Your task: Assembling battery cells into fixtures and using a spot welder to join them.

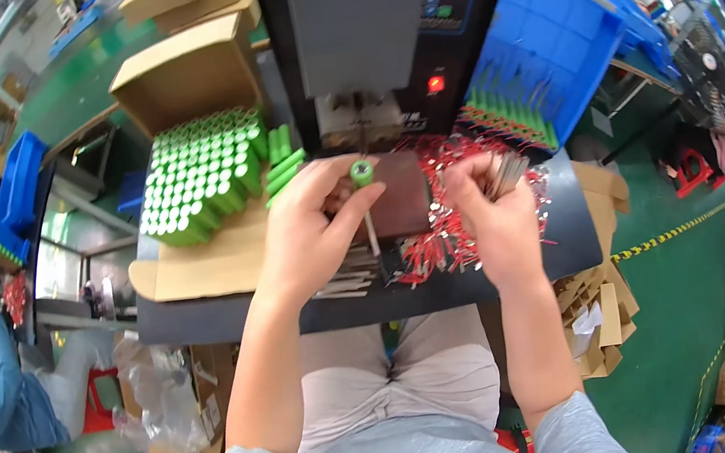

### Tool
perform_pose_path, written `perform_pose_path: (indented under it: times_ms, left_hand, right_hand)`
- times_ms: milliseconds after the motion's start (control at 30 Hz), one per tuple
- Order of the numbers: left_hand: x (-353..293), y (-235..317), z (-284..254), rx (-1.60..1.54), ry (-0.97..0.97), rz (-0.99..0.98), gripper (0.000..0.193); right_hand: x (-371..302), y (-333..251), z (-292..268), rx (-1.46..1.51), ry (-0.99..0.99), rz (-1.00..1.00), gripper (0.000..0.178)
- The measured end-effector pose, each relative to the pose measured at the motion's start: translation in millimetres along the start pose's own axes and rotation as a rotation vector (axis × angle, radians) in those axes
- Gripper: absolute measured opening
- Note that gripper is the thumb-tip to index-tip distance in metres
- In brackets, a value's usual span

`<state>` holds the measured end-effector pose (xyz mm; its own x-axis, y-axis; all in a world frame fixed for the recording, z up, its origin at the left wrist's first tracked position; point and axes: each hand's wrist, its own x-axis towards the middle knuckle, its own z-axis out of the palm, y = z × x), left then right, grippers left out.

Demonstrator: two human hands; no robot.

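- Two bare hands appear in the head view, both above a black-topped workbench [206,316], before a grey-and-black upright machine [363,18] with red indicator lights.
- Left hand [309,221]: thumb and forefinger pinch a green cylindrical cell with a pale metal end [361,172], that end turned up toward the camera.
- Right hand [499,219]: fingers curl around a bundle of thin, flat, grey metal strips [508,171]; whether one strip is parted from the rest cannot be told.
- Good handling, as judged here: grip the cell by its sides, leaving the end face uncovered; keep the bundle squared, so that single strips come away unbent. Loose metal bridging the contacts could short the cell.
- Position of the cell: at the left fingertips, well apart from the right hand, with part of a dark brown flat block [407,191] showing between the hands. A heap of red-and-silver strips [437,248] spreads about the right hand.
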<state>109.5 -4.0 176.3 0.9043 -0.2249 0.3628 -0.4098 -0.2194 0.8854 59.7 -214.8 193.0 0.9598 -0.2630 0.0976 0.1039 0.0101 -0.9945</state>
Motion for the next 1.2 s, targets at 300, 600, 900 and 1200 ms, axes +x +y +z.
perform_pose_path:
  times_ms: [300, 600, 900, 1200]
  left_hand:
    - [1, 1, -2, 0.059, 0.038, 0.055, 0.032]
    - [1, 5, -3, 0.121, -0.009, 0.020, 0.031]
    - [3, -2, -3, 0.181, 0.015, 0.095, 0.032]
    - [2, -2, -1, 0.185, 0.032, 0.113, 0.032]
  right_hand:
    - [15, -17, 32, 0.008, -0.198, -0.038, 0.021]
    - [19, -10, 41, -0.166, -0.200, -0.165, 0.015]
    - [21, -3, 45, -0.174, -0.147, -0.265, 0.013]
    - [17, -6, 46, -0.234, -0.117, -0.350, 0.013]
